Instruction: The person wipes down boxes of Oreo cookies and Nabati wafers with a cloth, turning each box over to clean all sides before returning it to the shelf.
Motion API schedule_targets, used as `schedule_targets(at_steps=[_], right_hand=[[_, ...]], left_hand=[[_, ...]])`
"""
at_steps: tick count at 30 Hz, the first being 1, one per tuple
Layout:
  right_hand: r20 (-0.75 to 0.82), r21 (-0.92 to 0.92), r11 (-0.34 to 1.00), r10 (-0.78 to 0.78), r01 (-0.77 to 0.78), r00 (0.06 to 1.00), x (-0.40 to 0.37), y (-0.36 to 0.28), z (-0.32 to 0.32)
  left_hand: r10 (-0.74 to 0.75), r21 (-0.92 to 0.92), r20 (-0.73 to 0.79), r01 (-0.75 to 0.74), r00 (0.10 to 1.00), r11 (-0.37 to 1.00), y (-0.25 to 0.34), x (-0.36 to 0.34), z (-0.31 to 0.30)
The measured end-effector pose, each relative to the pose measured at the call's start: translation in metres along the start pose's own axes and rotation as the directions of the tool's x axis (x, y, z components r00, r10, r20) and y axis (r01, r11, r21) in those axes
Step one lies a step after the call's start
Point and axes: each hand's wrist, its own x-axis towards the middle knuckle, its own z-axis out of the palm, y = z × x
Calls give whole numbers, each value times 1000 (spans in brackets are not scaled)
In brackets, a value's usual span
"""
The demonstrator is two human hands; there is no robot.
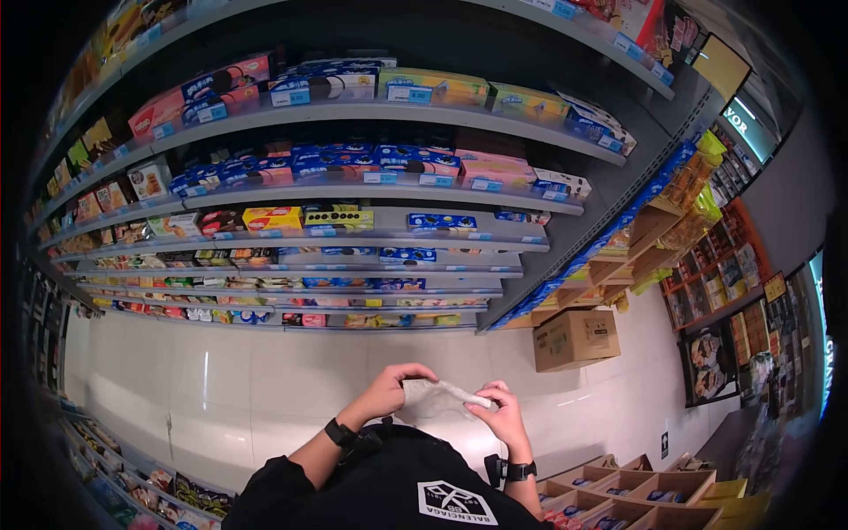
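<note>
A whitish, crumpled cloth (435,399) is stretched between my two hands in front of my chest. My left hand (399,389) pinches its left end, with the fingers curled over the top edge. At the other end, my right hand (500,412) grips the cloth's rolled or folded edge between thumb and fingers. Both hands are above the pale floor, apart from the shelves. Dark bands sit on both wrists. The lower part of the cloth is partly hidden by my black shirt.
Ahead stand long grey shelves (353,196) with packaged snacks and price tags. A cardboard box (576,339) rests on the tiled floor (291,371) near the shelf end. Wooden compartments (680,486) with packets lie at lower right, another shelf of packets (168,481) at lower left.
</note>
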Motion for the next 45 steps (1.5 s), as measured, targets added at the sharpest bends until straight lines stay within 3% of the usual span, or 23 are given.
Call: schedule_targets(at_steps=[1, 2, 3, 4, 8, 10, 12, 13, 15, 16, 20, 22, 23, 24, 25, 26, 28, 30, 34, 36, 38, 42, 45], right_hand=[[-57, -106, 979, -184, 177, 981, 9, -6, 2], [-53, -106, 979, -181, 175, 982, 17, -13, 6], [-54, 179, 982, -50, 59, 997, 24, -20, 10], [-19, 448, 892, 79, -62, 997, 31, -26, 13], [-21, 524, 825, 262, -213, 965, 58, -27, 19], [-62, 424, 894, 187, -144, 980, 77, -34, 29], [-70, 373, 919, 161, -123, 985, 95, -44, 39], [-84, 372, 921, 160, -118, 984, 104, -51, 44], [32, 228, 967, 110, -114, 993, 119, -67, 51], [15, 229, 967, 114, -115, 993, 124, -70, 53], [56, 55, 991, 117, -120, 992, 135, -112, 47], [64, -31, 986, 165, -163, 984, 131, -118, 38], [92, 229, 965, 112, -130, 989, 129, -109, 32], [100, 476, 875, 48, -90, 994, 128, -97, 28], [1, 559, 828, 61, -51, 998, 126, -78, 27], [-16, 561, 826, 68, -47, 998, 131, -78, 27], [-262, 375, 927, 78, 27, 962, 150, -78, 27], [-243, 356, 934, 81, 11, 967, 162, -64, 26], [-169, 484, 872, 168, -67, 971, 186, -31, 21], [28, 622, 742, 297, -249, 954, 199, -8, 9], [28, 656, 707, 327, -264, 945, 217, 8, -4], [16, 732, 629, 367, -261, 930, 257, 41, -43], [-62, 749, 631, 369, -202, 927, 280, 69, -81]], left_hand=[[-1, -65, 1, 1, 1000, 998, -4, 3, -8], [-3, -129, 4, 3, 1000, 992, -8, 5, -16], [-5, -133, 2, 5, 1000, 991, -8, 6, -26], [-48, -227, 36, 55, 998, 972, -9, 7, -40], [-121, -450, 164, 184, 979, 874, 11, 17, -74], [-108, -396, 209, 185, 972, 899, 17, 24, -88], [-124, -46, 199, 136, 972, 990, 26, 34, -95], [-47, 275, 226, -17, 973, 961, 26, 43, -92], [1, 407, 262, -111, 965, 907, 32, 55, -92], [22, 440, 303, -160, 953, 884, 33, 62, -95], [-147, 504, 343, -50, 928, 862, 13, 87, -105], [87, 310, 179, -140, 980, 941, 6, 99, -104], [185, 232, 144, -215, 972, 949, 1, 107, -103], [176, 229, 164, -211, 971, 950, 4, 113, -102], [186, 186, 132, -209, 974, 960, 8, 120, -101], [196, 143, 97, -209, 976, 967, 12, 127, -100], [158, 142, 114, -174, 981, 975, 16, 140, -100], [148, 6, 73, -148, 986, 989, 17, 155, -94], [134, -12, 47, -133, 990, 991, 10, 189, -84], [199, 85, 27, -200, 980, 976, 6, 212, -78], [451, 375, -24, -410, 892, 831, 8, 235, -67], [429, 446, 7, -387, 903, 807, -1, 294, -51], [253, 520, 1, -216, 968, 826, -2, 342, -39]])
